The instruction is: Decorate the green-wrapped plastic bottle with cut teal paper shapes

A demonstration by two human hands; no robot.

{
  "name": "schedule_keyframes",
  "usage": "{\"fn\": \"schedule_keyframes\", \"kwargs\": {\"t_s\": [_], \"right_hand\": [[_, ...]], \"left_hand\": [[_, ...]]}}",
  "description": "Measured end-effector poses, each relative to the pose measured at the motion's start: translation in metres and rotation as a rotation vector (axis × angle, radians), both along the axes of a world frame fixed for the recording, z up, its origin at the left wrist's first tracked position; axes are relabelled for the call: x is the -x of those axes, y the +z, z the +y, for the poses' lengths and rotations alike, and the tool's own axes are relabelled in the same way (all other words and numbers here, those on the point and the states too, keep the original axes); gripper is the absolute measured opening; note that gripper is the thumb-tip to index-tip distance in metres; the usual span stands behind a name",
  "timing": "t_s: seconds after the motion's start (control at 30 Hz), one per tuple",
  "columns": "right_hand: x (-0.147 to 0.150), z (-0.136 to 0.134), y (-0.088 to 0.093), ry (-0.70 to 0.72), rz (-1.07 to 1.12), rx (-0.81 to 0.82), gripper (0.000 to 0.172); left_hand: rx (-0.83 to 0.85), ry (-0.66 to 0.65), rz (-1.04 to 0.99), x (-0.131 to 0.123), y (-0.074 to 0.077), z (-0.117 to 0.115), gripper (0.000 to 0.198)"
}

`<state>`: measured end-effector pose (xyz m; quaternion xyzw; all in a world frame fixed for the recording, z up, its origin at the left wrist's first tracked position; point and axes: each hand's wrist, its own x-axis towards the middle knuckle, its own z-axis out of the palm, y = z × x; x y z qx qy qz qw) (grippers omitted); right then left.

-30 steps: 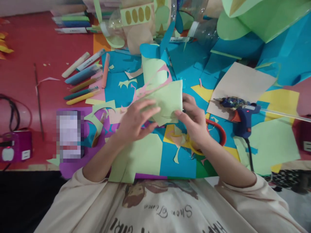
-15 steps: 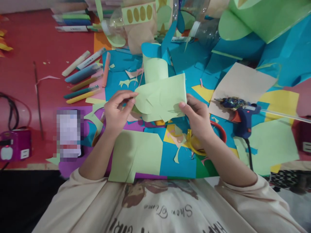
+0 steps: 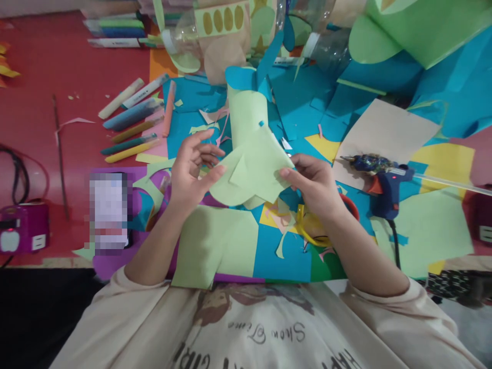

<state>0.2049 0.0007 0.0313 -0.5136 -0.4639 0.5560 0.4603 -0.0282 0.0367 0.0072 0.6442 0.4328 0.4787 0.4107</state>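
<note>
A cut light green paper (image 3: 255, 166) with rounded lobes and a small raised flap hangs tilted in front of me. My right hand (image 3: 311, 184) pinches its right edge between thumb and fingers. At its left edge is my left hand (image 3: 198, 171), fingers spread apart, the thumb close to the paper; whether it touches is unclear. Just behind the paper stands a light green paper tube (image 3: 248, 110) with blue paper pieces (image 3: 241, 78) at its top. A larger light green sheet (image 3: 234, 241) lies below my hands.
A blue glue gun (image 3: 390, 189) lies on the right, its cord running toward me. Yellow-handled scissors (image 3: 307, 228) sit below my right hand. Markers (image 3: 132, 115) and a phone (image 3: 108, 210) are on the left. Plastic bottles (image 3: 326, 48) and paper pieces fill the back.
The green paper has turned, its right edge now slanting, and its lobes sit lower. My left hand's fingers have opened away from its edge. My right hand still grips it.
</note>
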Motion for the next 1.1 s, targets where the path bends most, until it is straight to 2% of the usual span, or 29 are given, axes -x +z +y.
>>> {"fn": "schedule_keyframes", "kwargs": {"t_s": [0.1, 0.23, 0.37, 0.47, 0.57, 0.67, 0.77, 0.87, 0.93, 0.97, 1.1], "right_hand": [[0.001, 0.000, 0.002, 0.053, 0.013, -0.010, 0.031], [-0.003, 0.000, 0.000, 0.018, -0.008, 0.006, 0.033], [-0.009, 0.000, -0.003, -0.033, -0.084, 0.003, 0.023], [-0.015, 0.000, -0.003, -0.104, -0.112, -0.010, 0.016], [-0.021, 0.002, -0.004, -0.240, -0.095, -0.015, 0.012], [-0.028, 0.007, -0.007, -0.408, -0.025, -0.138, 0.009], [-0.033, 0.011, -0.008, -0.418, -0.005, -0.250, 0.024], [-0.034, 0.011, -0.006, -0.332, -0.140, -0.209, 0.045], [-0.033, 0.009, -0.003, -0.322, -0.274, -0.195, 0.051], [-0.031, 0.007, -0.001, -0.321, -0.337, -0.202, 0.048], [-0.022, -0.004, 0.002, -0.302, -0.520, -0.322, 0.018]], "left_hand": [[0.137, -0.072, -0.013, -0.001, 0.005, -0.001, 0.036], [0.237, -0.013, -0.094, 0.000, 0.008, 0.002, 0.026], [0.286, 0.008, -0.154, 0.006, 0.006, 0.006, 0.026], [0.249, 0.051, -0.164, 0.013, 0.002, 0.010, 0.028], [0.136, 0.113, -0.163, 0.017, -0.005, 0.015, 0.035], [0.034, 0.183, -0.216, 0.019, -0.008, 0.018, 0.040], [0.010, 0.241, -0.218, 0.018, -0.009, 0.019, 0.042], [0.020, 0.246, -0.166, 0.019, -0.012, 0.018, 0.046], [0.043, 0.236, -0.179, 0.021, -0.014, 0.018, 0.045], [0.059, 0.224, -0.194, 0.021, -0.015, 0.017, 0.044], [0.136, 0.114, -0.218, 0.019, -0.005, 0.010, 0.039]]}}
